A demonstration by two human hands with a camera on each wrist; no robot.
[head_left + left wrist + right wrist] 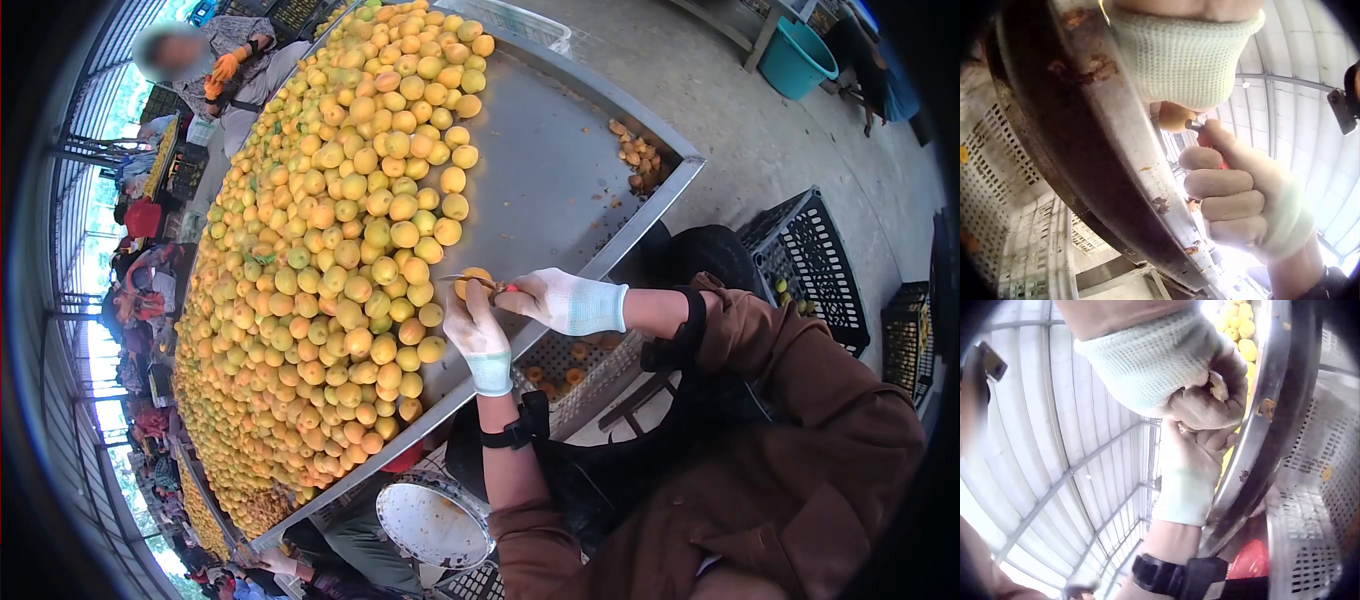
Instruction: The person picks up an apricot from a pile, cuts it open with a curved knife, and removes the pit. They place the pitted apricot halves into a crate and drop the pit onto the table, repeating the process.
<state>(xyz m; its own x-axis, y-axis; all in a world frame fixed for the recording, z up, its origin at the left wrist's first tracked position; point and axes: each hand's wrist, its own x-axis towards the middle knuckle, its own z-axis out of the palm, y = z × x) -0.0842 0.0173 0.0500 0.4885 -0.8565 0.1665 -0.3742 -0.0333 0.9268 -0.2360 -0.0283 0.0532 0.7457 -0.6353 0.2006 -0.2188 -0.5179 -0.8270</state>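
Both hands wear white knit gloves and meet over the near edge of a metal table point(545, 150). An orange apricot point(478, 274) is held in the fingertips of my left hand point(475, 330). My right hand point(572, 303) grips the red handle point(511, 288) of a small knife, fingers curled round it. In the head view the thin blade shows beside the fruit. The left wrist view shows the apricot point(1175, 117) below the left cuff, with the knife's metal end point(1194, 125) right at it. A large heap of apricots point(330, 250) lies just beyond the left hand.
Apricot scraps point(637, 157) lie in the table's right corner. Under the edge stands a white perforated crate point(600, 372) with cut apricots in it. A white bowl-like container point(435, 522) is at the lower left, a black crate point(812, 265) at right. Another person point(240, 75) sits across the table.
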